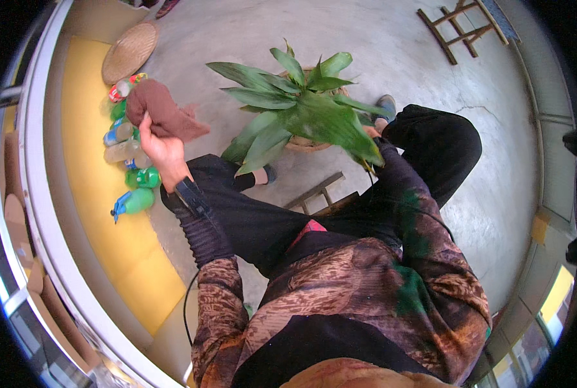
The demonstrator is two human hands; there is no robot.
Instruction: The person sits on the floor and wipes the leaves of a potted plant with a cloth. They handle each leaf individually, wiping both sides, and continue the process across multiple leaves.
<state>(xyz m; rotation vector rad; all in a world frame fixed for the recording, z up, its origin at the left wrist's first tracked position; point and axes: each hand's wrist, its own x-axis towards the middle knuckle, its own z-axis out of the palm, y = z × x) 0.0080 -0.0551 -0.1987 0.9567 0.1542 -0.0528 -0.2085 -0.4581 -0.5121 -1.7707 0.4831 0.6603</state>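
Note:
My left hand (164, 153) is raised on the left, gripping a bunched reddish-brown cloth (160, 109). The cloth is apart from the leaves. Between my feet stands a potted plant with broad, long green leaves (322, 121). Part of its pot's rounded rim (307, 144) shows below the foliage. At the plant's right side is my right hand (371, 132), close to the large front leaf. That leaf hides most of its fingers, so whether they hold a leaf or stem cannot be seen.
Several plastic bottles (122, 151) line the yellow-painted wall base (92, 169) at left, with a green spray bottle (138, 200) nearest me. Beyond them leans a woven straw hat (130, 52). A wooden frame (460, 29) lies far right. Wooden stool parts (317, 194) show between my legs.

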